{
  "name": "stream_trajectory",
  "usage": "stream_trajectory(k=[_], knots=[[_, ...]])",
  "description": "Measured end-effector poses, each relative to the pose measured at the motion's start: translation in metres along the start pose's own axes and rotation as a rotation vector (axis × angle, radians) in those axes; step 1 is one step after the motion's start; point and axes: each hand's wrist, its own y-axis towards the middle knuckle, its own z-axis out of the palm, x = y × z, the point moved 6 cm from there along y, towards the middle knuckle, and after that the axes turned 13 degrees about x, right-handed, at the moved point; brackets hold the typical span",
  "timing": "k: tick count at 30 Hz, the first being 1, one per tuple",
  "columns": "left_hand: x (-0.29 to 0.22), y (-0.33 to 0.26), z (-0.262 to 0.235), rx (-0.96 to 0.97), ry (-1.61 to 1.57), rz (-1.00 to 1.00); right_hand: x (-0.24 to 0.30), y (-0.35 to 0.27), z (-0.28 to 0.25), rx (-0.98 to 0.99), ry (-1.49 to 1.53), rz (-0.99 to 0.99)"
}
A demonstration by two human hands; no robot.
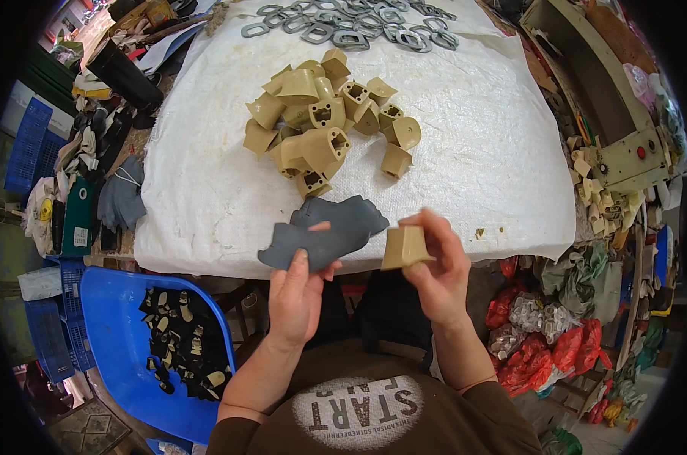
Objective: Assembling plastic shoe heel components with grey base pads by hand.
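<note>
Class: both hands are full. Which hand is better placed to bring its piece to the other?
Probably the right hand: its fingers pinch a small rigid tan block, beside the floppy grey sheet in the left hand.

Bright, even light; fisheye-bent, dark rim

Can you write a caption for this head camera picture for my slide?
Left hand holds grey sheet pieces, right hand a tan block.
</note>
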Motion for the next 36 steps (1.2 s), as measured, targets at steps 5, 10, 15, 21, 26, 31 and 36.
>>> stream_trajectory(k=[5, 10, 15, 21, 26, 31, 36], knots=[[0.009, -0.003, 0.026, 0.070, 0.015, -0.049, 0.025, 0.001, 0.026, 0.161, -0.147, -0.246], [0.005, -0.004, 0.043, 0.173, -0.108, -0.082, 0.016, -0.003, 0.035, 0.144, -0.228, -0.399], [0.001, -0.007, 0.047, 0.178, -0.127, -0.040, 0.020, -0.002, 0.036, 0.161, -0.315, -0.454], [0.003, -0.008, 0.049, 0.162, -0.149, -0.042, 0.020, -0.001, 0.034, 0.153, -0.284, -0.448], [0.008, -0.014, 0.047, 0.118, -0.062, -0.036, 0.017, -0.001, 0.032, 0.157, -0.438, -0.388], [0.006, -0.013, 0.039, 0.143, 0.004, 0.028, 0.013, 0.001, 0.031, 0.121, -0.622, -0.385], [-0.009, -0.011, 0.031, 0.086, 0.355, -0.042, 0.023, 0.004, 0.031, 0.158, -0.807, -0.260]])
